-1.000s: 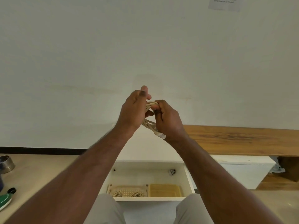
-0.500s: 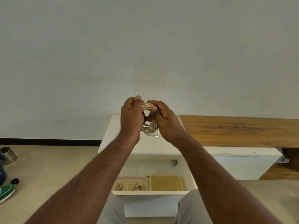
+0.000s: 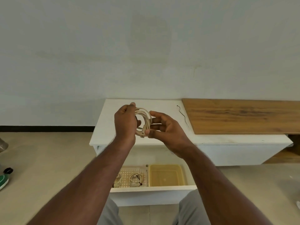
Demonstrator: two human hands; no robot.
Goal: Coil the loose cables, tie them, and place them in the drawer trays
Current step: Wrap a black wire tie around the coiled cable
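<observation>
Nearest the knees, the open drawer (image 3: 152,188) already holds two tied coils (image 3: 136,177) in its perforated tray (image 3: 126,171); the yellow tray (image 3: 167,175) looks empty. Above, the left hand (image 3: 125,122) grips a cream cable coil (image 3: 144,121) while the right hand (image 3: 164,127) pinches its lower edge. Beyond, a black tie (image 3: 183,116) lies unused, so tying remains.

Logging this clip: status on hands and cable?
Left hand grips coiled cable; right hand pinches its lower edge. Coil untied, above cabinet top. Black tie there. Path unobstructed.

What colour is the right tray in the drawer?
Translucent yellow tray, shown in the head view.
</observation>
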